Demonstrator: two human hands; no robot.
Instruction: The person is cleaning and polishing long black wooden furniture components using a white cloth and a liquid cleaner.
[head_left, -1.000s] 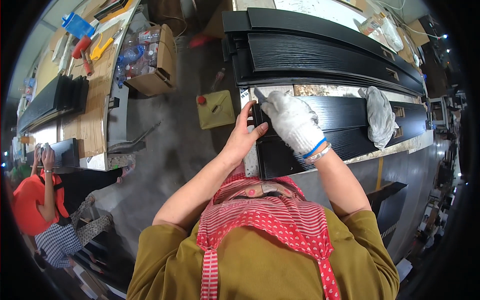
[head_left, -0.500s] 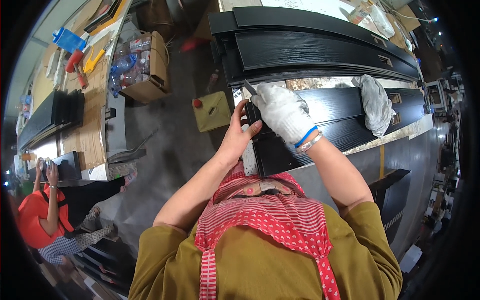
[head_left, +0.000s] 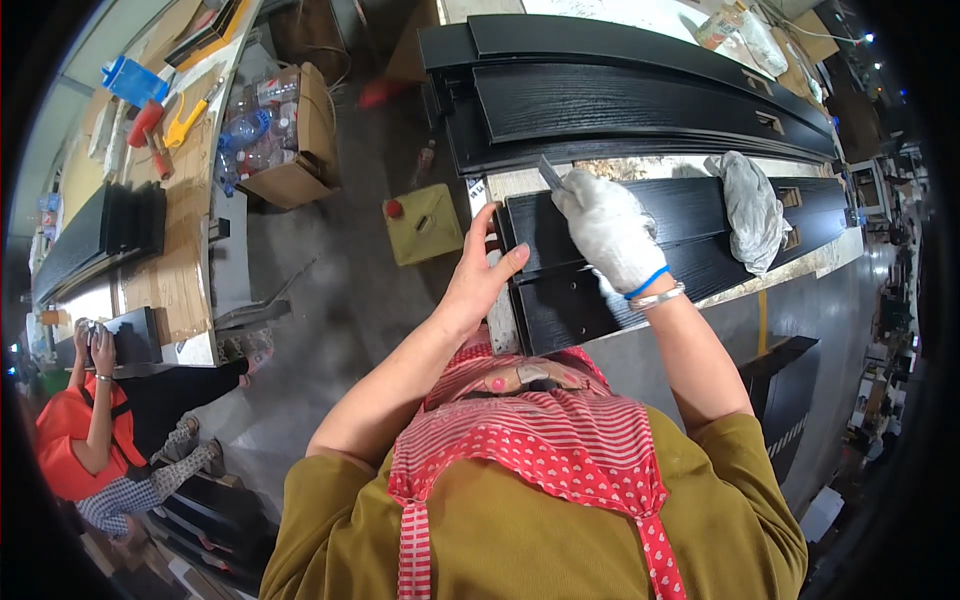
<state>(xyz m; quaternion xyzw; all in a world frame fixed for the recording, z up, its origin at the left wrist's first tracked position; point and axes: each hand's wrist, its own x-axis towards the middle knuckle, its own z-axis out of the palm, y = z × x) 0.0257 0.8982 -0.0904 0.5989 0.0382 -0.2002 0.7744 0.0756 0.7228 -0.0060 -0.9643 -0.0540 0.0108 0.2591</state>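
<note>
My right hand [head_left: 608, 228], in a white knit glove with a blue cuff, is closed around a thin grey blade-like tool [head_left: 549, 172]. Its tip sticks out past the fingers, over the far edge of the black boards; the handle is hidden in the glove. Bare, my left hand [head_left: 476, 278] clasps the left end of the near black wood-grain board [head_left: 570, 305], thumb on top and fingers along the end face. A few small holes show in that board. Right of the glove, a crumpled grey cloth [head_left: 752, 212] lies across the boards beside rectangular cut-outs.
More black boards [head_left: 600, 100] are stacked on the far side of the bench. A yellow-green jerrycan [head_left: 422, 224] and a carton [head_left: 310, 165] of plastic bottles stand on the floor at left. Beyond them, a co-worker in a red vest [head_left: 75, 440] handles something at another table [head_left: 185, 250].
My right hand has moved right with the tool, away from the boards' left end, uncovering more of their surface. My left hand stays at the end, its thumb slightly shifted.
</note>
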